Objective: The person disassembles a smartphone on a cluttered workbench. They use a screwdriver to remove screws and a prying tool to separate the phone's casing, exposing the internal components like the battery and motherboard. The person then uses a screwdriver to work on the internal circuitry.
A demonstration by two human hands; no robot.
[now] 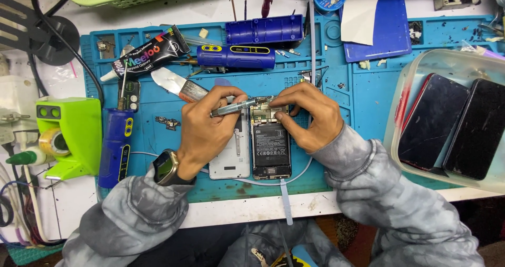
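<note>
Left hand (202, 127) grips slim silver metal screwdriver (234, 107) (fingers closed); right hand (307, 114), at 3 o'clock, pinches opened black smartphone (270, 143).

mat (357, 93) blue | sleeves (389, 193) grey tie-dye | glue tube (150, 54) black | dispenser (71, 135) lime

An opened smartphone (270, 146) lies flat at mat centre, black battery and circuit board exposed. Its white back cover (231, 159) lies touching at nine o'clock. A silver screwdriver (231, 108) points at the board.

Both hands meet mid-frame: left (208, 121) fingers curled, right (306, 114) pressing down.
</note>
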